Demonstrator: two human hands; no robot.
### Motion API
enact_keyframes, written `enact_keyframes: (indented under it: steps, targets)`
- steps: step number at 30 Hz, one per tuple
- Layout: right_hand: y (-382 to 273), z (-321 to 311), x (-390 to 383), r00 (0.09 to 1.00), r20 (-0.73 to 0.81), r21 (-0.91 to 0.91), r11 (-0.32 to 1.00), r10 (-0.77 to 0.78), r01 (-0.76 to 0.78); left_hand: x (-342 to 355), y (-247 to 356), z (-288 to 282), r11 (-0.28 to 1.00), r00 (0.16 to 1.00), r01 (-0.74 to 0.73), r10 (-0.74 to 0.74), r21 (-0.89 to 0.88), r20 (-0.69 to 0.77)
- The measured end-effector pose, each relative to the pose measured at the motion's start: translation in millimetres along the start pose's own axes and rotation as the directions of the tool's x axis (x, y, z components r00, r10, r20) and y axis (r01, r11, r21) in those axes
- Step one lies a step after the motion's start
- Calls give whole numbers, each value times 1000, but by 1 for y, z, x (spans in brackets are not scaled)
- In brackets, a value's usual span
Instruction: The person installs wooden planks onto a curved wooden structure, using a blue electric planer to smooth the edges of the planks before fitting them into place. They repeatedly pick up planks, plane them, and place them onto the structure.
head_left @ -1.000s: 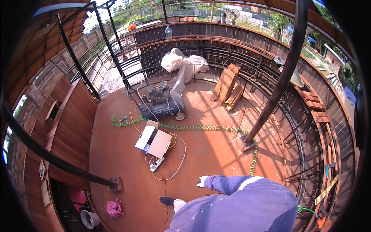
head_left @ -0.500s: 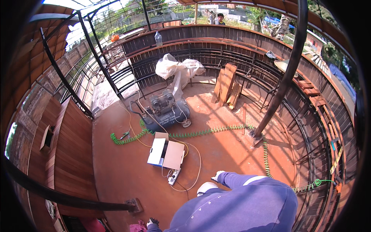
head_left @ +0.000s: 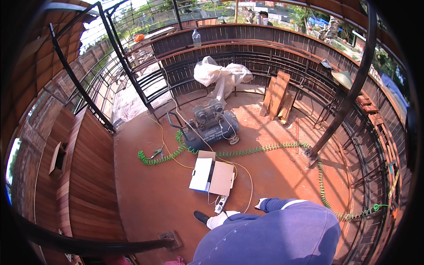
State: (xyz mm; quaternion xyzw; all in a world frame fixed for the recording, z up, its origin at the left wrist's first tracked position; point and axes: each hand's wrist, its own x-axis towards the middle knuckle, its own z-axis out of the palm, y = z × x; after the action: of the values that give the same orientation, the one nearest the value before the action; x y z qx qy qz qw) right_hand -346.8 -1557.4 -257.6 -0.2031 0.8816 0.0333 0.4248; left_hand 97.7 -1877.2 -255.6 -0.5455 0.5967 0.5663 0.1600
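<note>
My right hand [head_left: 259,204], in a light glove with dark parts, shows as a small piece past the end of the blue sleeve [head_left: 276,205]. Its fingers are too small and too covered to read, and I make out no object in it. The open cardboard box [head_left: 222,178] with spread flaps lies closest to it, along with a white power strip [head_left: 220,204] on the floor. My left hand is out of the picture. A foot in a dark shoe [head_left: 201,217] steps out below my body.
Beyond the box stands a blue air compressor [head_left: 212,130]. A green coiled hose [head_left: 265,148] runs across the floor to a slanted black post [head_left: 340,112]. Wooden planks [head_left: 277,95] lean by the curved benches. Another post base [head_left: 173,240] stands near left. A person [head_left: 263,18] is outside the fence.
The whole view has shifted, so the box and compressor sit further right. My left hand has left the picture, and a dark shoe has come into sight.
</note>
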Motion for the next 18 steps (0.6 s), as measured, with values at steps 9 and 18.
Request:
enact_keyframes:
  steps: [9, 18]
  targets:
    - [-195, -89, 147, 959, 188, -261, 931, -210, 255, 69, 39, -140, 969, 954, 167, -112, 184, -277]
    - [-558, -301, 175, 814, -32, -71, 813, -581, 578, 211, 134, -262, 563, 919, -209, -166, -800, -357]
